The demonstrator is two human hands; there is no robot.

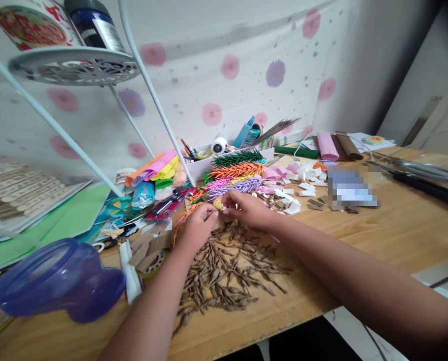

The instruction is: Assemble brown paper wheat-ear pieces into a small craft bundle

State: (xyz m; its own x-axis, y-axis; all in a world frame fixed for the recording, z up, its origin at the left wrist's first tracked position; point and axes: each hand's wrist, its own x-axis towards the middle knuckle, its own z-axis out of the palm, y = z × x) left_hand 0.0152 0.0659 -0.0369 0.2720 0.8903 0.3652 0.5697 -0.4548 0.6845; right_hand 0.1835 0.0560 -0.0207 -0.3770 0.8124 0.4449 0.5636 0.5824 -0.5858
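My left hand (pixel 201 223) and my right hand (pixel 246 208) meet over the middle of the table, fingertips pinched close together. A small pale yellow bit (pixel 218 202) shows by the right fingertips; I cannot make out what either hand grips. Under the hands spreads a pile of twisted brown paper pieces (pixel 220 276). Just beyond them lie bristly paper sprigs: a purple sprig (pixel 235 186), an orange sprig (pixel 239 169) and a dark green sprig (pixel 233 158).
Paper scraps (pixel 295 193) litter the table right of the sprigs. A blue-purple plastic container (pixel 58 281) stands at left, near a roll of tape (pixel 156 263). Folded crepe paper (pixel 156 168) sits by the white rack (pixel 73 65). Paper rolls (pixel 327 146) lie at the back.
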